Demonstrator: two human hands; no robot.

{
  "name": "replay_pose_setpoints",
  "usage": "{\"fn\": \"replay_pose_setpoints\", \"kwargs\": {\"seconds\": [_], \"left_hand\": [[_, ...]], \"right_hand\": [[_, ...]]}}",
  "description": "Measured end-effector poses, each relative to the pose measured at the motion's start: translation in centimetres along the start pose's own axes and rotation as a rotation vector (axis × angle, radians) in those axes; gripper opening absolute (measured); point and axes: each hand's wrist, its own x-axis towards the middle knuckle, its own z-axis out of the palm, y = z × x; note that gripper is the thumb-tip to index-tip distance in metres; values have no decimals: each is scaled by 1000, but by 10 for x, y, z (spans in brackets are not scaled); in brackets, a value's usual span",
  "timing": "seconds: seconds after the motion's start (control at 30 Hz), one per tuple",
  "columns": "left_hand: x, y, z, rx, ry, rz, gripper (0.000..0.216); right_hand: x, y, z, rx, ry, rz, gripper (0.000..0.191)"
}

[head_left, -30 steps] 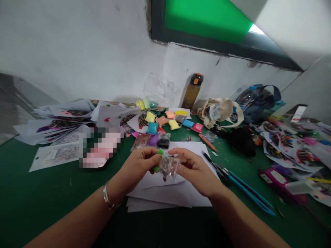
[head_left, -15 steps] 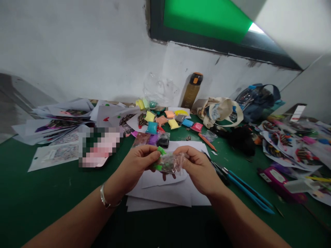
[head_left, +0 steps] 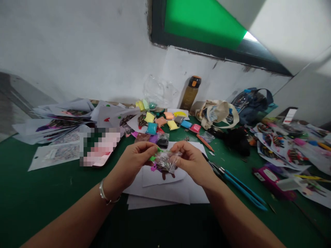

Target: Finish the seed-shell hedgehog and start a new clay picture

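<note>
Above the papers, my right hand (head_left: 192, 162) pinches a small clear plastic bag (head_left: 168, 161), crumpled between thumb and fingers. My left hand (head_left: 138, 156), with a silver bangle at its wrist, is closed on bright green modelling clay (head_left: 153, 158) at the bag's left side. A thin green strand shows between the fingertips of both hands. Beneath them lies a white sheet (head_left: 161, 181) bearing a picture with dark striped pieces, a purple bit (head_left: 153, 167) and brown shapes at its lower edge. The bag and fingers hide much of that picture.
Coloured clay packets (head_left: 151, 128) lie behind my hands. Blue-handled tweezers (head_left: 244, 189) and an orange tool (head_left: 205, 142) are to the right, near a magenta box (head_left: 274, 182). A pixelated phone-like object (head_left: 103, 148) lies left. A bottle (head_left: 190, 93) stands by the wall.
The bag has crumpled and shifted, uncovering the purple bit and striped pieces beneath. The green clay now shows as a thin strand between my fingertips. The view has turned slightly right.
</note>
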Motion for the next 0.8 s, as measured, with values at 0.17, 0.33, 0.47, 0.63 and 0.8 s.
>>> {"fn": "replay_pose_setpoints", "kwargs": {"seconds": [0.17, 0.33, 0.47, 0.63, 0.8], "left_hand": [[-1, 2, -4, -3, -4, 22, 21], [1, 1, -8, 87, 79, 75, 24], [3, -2, -10, 169, 115, 117, 27], [3, -8, -6, 180, 69, 143, 25], [3, -10, -3, 138, 10, 122, 16]], "right_hand": [[5, -3, 3, -136, -12, 21, 27], [16, -11, 8, -246, 6, 70, 16], [21, -9, 17, -145, 16, 81, 22], [14, 6, 19, -114, 94, 97, 33], [8, 6, 11, -150, 34, 98, 26]]}}
